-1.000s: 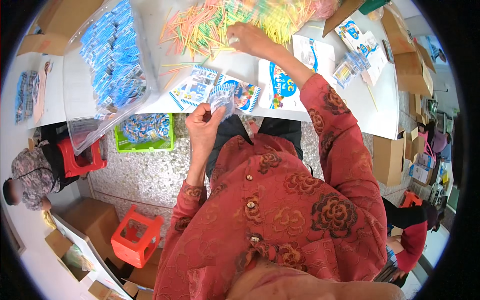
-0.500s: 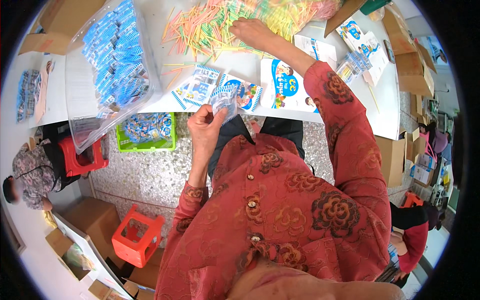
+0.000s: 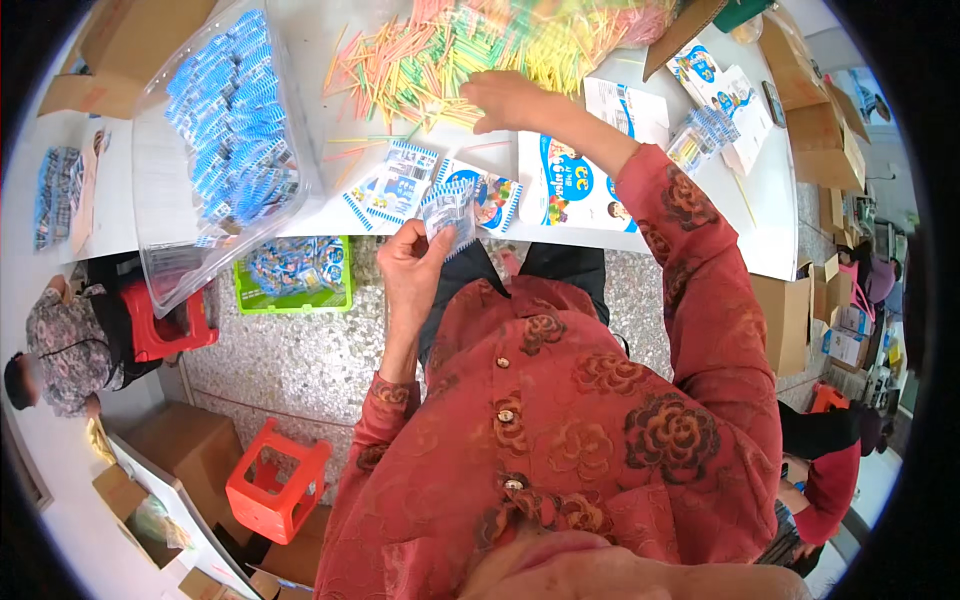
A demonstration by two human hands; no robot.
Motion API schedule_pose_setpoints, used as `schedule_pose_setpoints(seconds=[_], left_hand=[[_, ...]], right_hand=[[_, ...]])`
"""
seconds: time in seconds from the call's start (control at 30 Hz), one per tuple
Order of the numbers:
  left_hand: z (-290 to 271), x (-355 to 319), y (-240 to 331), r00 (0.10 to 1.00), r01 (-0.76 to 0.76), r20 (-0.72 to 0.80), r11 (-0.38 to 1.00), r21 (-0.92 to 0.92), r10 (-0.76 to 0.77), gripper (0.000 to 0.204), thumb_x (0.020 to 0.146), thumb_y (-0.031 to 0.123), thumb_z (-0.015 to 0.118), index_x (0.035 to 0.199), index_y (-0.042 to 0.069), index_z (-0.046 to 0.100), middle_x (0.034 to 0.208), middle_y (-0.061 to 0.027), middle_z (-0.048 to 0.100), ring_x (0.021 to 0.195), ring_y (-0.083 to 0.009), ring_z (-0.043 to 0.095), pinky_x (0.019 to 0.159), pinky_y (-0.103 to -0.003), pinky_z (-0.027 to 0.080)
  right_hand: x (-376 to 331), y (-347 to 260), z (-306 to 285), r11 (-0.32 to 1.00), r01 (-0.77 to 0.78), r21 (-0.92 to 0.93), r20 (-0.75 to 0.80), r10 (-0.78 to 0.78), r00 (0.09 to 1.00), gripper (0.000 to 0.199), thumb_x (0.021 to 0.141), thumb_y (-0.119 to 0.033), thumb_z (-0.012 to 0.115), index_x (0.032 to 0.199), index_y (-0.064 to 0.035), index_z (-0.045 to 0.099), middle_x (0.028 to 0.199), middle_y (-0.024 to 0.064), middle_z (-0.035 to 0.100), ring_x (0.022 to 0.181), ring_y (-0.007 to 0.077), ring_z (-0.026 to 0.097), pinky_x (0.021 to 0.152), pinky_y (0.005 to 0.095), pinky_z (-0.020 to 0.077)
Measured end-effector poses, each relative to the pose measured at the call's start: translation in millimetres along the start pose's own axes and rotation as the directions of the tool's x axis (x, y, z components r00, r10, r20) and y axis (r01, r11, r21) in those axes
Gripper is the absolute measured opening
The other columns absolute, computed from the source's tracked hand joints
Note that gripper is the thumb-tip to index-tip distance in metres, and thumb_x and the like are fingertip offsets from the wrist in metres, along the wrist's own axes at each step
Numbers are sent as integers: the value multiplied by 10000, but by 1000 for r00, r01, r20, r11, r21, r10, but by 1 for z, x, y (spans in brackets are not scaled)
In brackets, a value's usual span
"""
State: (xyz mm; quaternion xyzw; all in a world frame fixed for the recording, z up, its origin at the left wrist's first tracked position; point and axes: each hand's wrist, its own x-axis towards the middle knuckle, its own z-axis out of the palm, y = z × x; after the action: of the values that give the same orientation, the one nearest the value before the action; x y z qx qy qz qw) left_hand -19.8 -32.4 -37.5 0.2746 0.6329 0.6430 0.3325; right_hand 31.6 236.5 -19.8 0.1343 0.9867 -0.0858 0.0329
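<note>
One packet (image 3: pixel 448 205) pinched in narrow left-hand grip (image 3: pixel 411 266).

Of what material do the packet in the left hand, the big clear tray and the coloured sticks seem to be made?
Packet: probably thin plastic film, glossy, partly see-through. Clear tray: likely stiff plastic, transparent with shiny edges. Coloured sticks: perhaps plastic, finish unclear; straight, evenly coloured.

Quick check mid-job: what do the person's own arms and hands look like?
The left hand and right hand are ungloved, with no watch or bracelet visible. The left sleeve and right sleeve are red with dark brown and orange-gold flower motifs, and both end short of the wrist, leaving part of each forearm uncovered.
</note>
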Motion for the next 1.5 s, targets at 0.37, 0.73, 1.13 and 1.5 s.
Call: schedule_pose_setpoints(seconds=[0.37, 0.73, 1.13, 1.5], left_hand=[[-1, 0, 1, 1000, 18, -11, 1000, 10, -18, 98, 799, 41, 672, 728, 16, 608, 642, 87, 517, 568, 15, 372, 499, -162, 289], [4, -3, 6, 1000, 6, 2, 999, -38, -6, 92, 811, 42, 668, 741, 14, 616, 669, 79, 541, 577, 17, 387, 510, -154, 302], [6, -6, 9, 1000, -3, -7, 999, -34, 3, 90, 807, 38, 662, 737, 13, 611, 668, 80, 538, 573, 17, 376, 505, -158, 293], [3, -4, 14, 1000, -21, 0, 999, 29, 21, 131, 806, 55, 670, 710, 18, 589, 667, 86, 526, 579, 17, 365, 506, -161, 281]], right_hand=[[8, -55, -5, 981, 6, -193, -4, -6, 1000, 131, 668, 19, 604, 773, -38, 659, 783, 133, 641, 802, 286, 640, 680, 368, 523], [0, -40, 23, 968, -7, -250, -287, -67, 956, 129, 697, 2, 578, 815, 44, 611, 855, 160, 610, 819, 276, 630, 665, 329, 533], [-4, -22, 32, 956, 129, -263, -313, -211, 926, 153, 735, -58, 555, 879, -9, 565, 865, 120, 567, 829, 247, 604, 644, 331, 517], [-27, 13, -15, 494, 19, 869, -269, 440, 857, 95, 801, -94, 623, 807, -39, 546, 665, 26, 582, 582, 64, 475, 510, 229, 408]])
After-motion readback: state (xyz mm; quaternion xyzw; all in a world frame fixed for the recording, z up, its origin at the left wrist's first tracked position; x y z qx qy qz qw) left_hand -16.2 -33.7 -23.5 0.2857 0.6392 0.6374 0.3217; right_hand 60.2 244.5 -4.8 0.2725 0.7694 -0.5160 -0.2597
